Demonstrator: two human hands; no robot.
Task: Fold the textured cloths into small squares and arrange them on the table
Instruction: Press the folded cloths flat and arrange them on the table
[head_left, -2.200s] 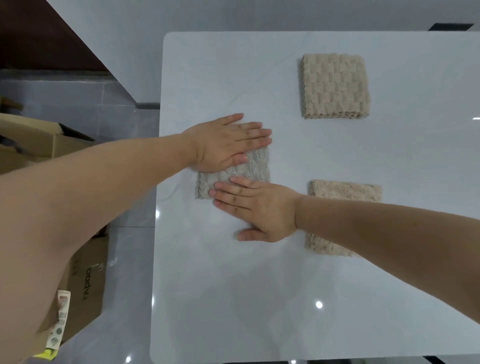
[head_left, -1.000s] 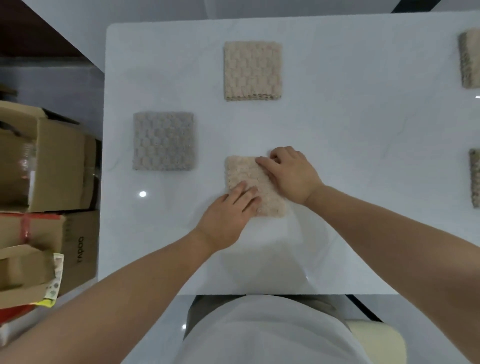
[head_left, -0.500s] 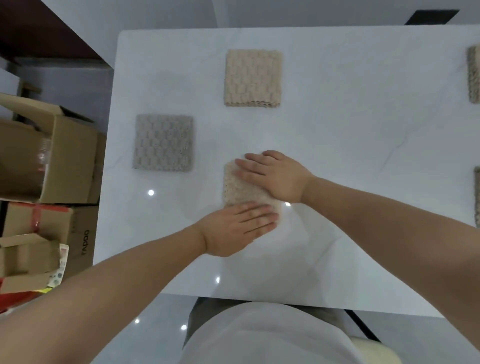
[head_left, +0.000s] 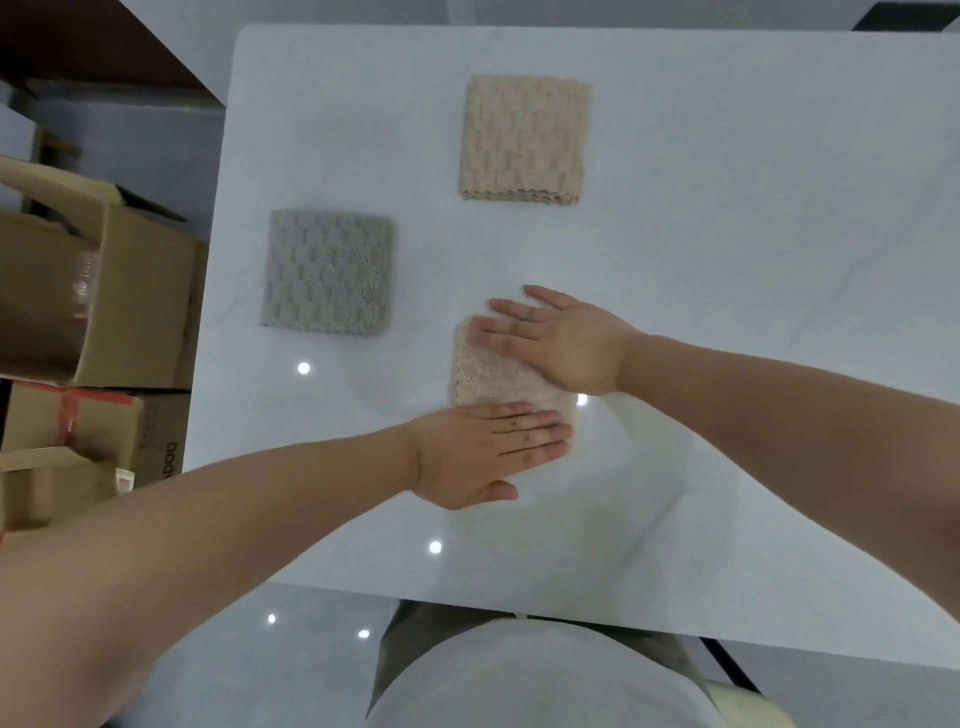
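- A white marble-look table fills most of the view, with three folded textured cloths lying on it.
- The near beige cloth lies flat near the middle of the table, folded to a small square, under both hands.
- The left hand lies flat across the near edge of that cloth, fingers straight and held together, pointing right, thumb on the bare table just beside it.
- The right hand lies flat on the cloth's far right part, fingers straight and slightly spread, pointing left; its upper fingers reach past the cloth's far edge onto the table.
- Neither hand pinches or curls around anything; both press palm-down.
- A grey cloth, folded square, lies to the left, near the table's left edge, apart from the beige one.
- A far beige cloth, also folded square, lies farther away, well apart from the other two.
- Open cardboard boxes stand on the floor to the left of the table.
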